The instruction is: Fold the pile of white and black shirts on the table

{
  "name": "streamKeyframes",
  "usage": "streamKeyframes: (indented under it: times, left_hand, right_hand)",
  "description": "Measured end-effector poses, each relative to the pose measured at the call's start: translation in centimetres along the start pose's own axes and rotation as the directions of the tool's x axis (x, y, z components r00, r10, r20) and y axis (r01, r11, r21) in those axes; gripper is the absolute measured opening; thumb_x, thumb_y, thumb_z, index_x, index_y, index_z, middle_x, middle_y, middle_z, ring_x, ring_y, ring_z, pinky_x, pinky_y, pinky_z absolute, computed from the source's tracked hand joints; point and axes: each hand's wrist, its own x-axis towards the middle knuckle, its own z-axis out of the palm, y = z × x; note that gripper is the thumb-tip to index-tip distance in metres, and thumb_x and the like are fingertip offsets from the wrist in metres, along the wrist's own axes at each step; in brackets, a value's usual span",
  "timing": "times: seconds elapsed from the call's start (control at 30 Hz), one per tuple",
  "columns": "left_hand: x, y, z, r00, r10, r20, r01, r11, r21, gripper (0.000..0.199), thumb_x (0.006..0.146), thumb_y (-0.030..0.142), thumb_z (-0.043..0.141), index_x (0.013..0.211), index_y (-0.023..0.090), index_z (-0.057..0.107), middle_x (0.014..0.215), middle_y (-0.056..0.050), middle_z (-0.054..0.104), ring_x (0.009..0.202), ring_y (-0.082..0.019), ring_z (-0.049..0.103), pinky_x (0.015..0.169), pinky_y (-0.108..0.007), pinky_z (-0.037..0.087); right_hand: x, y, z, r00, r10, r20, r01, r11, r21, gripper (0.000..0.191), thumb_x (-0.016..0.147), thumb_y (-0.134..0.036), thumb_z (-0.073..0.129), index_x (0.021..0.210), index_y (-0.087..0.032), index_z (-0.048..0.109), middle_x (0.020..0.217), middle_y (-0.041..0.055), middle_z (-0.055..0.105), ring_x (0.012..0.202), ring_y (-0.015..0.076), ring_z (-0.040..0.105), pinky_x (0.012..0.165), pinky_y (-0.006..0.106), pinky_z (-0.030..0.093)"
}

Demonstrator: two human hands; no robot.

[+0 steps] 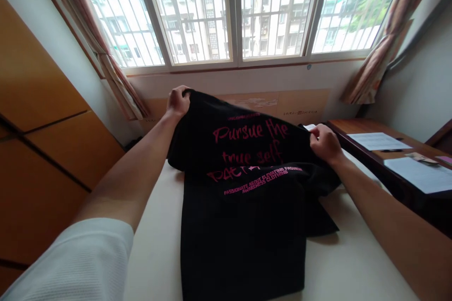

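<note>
A pale, smooth surface [151,254], a bed or a table as far as the view allowed, carried the lower part of a black T-shirt [243,244], its hem nearest the camera. Beside it on the right, a brown wooden desk [356,128] bore a farther white sheet [379,141], a nearer white sheet [416,175] and, between them, a slim dark object [391,151].

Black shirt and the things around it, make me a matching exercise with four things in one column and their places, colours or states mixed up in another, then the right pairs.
Column one:
1. Shirt
2. Lettering
3. Papers
4. Curtains

Column two:
A. Flanking the window
B. On the desk
C. Gripped by the left hand and right hand
D. Pink

Pairs: 1-C, 2-D, 3-B, 4-A
</note>
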Motion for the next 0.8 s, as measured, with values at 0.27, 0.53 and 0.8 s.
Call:
streamKeyframes:
  times: [0.27,0.53,0.8]
  left_hand:
    - [-3.8,-0.3,2.9,0.95,-0.294,0.104,0.225,0.877,0.423,0.067,0.087,0.045,0.068,0.137,0.003,0.054,0.144,-0.035,0.055,0.137,-0.048,0.05,0.113,-0.054,0.039]
    - [-7.3,-3.7,2.4,0.868,-0.398,0.296,0.233,0.854,0.466,0.075,0.072,0.031,0.075,0.142,0.009,0.055,0.146,-0.032,0.056,0.135,-0.047,0.055,0.106,-0.051,0.049]
    - [-4.8,-4.7,0.5,0.779,-0.466,0.419,0.409,0.885,0.225,0.03,0.07,0.027,0.074,0.097,0.014,0.074,0.096,-0.017,0.077,0.089,-0.034,0.075,0.071,-0.037,0.058]
  right_hand:
    - [-0.9,-1.3,0.5,0.893,0.034,0.448,-0.097,0.988,0.117,0.01,0.087,-0.029,0.061,0.092,-0.023,0.068,0.089,0.0061,0.074,0.085,0.0231,0.069,0.08,0.03,0.052]
    - [-0.2,2.0,2.1,0.891,0.364,0.272,-0.378,0.926,-0.004,0.052,0.09,-0.041,0.064,0.132,-0.01,0.063,0.117,0.0204,0.075,0.118,0.0348,0.068,0.105,0.044,0.05]
    - [0.5,2.7,2.7,0.862,0.396,0.315,-0.425,0.905,0.025,0.022,0.077,-0.039,0.073,0.065,-0.022,0.064,0.079,0.0132,0.073,0.093,0.0369,0.072,0.088,0.044,0.054]
